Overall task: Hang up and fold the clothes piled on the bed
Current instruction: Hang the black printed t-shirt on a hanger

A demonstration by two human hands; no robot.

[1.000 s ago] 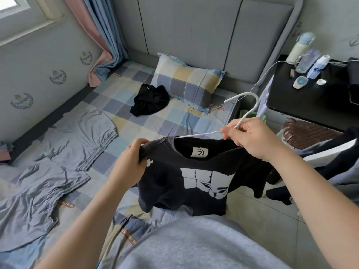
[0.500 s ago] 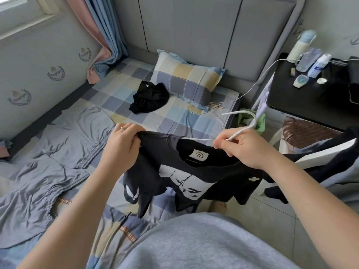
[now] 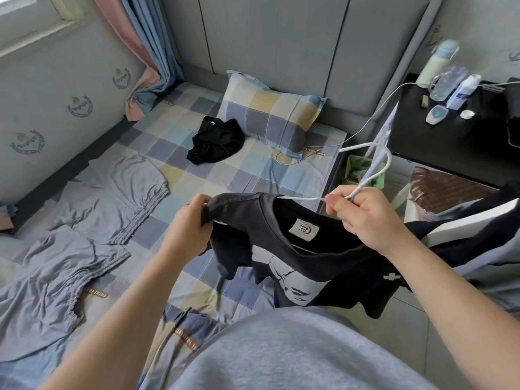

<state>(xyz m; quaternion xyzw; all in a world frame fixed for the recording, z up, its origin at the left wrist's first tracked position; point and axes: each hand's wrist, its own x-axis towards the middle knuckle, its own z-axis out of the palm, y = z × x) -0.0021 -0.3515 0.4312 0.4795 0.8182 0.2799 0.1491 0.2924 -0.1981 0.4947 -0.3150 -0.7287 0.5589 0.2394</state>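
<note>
I am fitting the black T-shirt (image 3: 295,266) onto the white hanger (image 3: 377,170) above the near edge of the bed (image 3: 197,175). My left hand (image 3: 185,220) pinches its shoulder and my right hand (image 3: 363,218) grips the hanger. Next, I should seat that shoulder.

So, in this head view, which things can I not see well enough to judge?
All in the head view:
1. The white hanger: its arms run inside the black T-shirt and under the right hand, so its seating is unclear.
2. The black T-shirt's hem: hidden behind the person's grey top.
3. The black garment by the pillow: crumpled, kind unclear.
4. The dark clothes at right: cut off by the frame edge.
</note>
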